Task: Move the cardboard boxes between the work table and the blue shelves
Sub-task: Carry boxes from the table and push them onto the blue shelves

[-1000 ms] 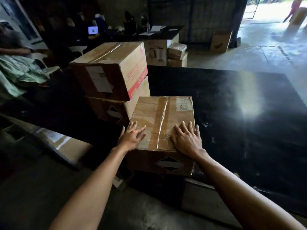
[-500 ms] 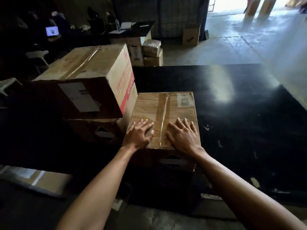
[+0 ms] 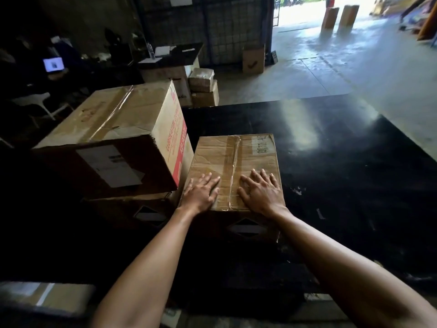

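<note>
A taped cardboard box (image 3: 233,159) with a white label stands on the black work table (image 3: 343,176) near its front edge. My left hand (image 3: 201,194) and my right hand (image 3: 261,194) both lie flat on the near part of its top, fingers spread, one on each side of the tape seam. To the left, touching the small box's side, a bigger cardboard box with red print (image 3: 123,129) sits on top of another box (image 3: 132,211) that is mostly in shadow. No blue shelves are in view.
A flat cardboard piece (image 3: 45,297) lies low at the left front. Behind the table stand a dark desk (image 3: 172,60) with papers, stacked small boxes (image 3: 203,89) and a box with a check mark (image 3: 253,60). Concrete floor opens toward the bright doorway at right.
The view has swung right and closer. My hands have slid nearer to each other on the box top and still lie flat. The box stays beside the stack.
</note>
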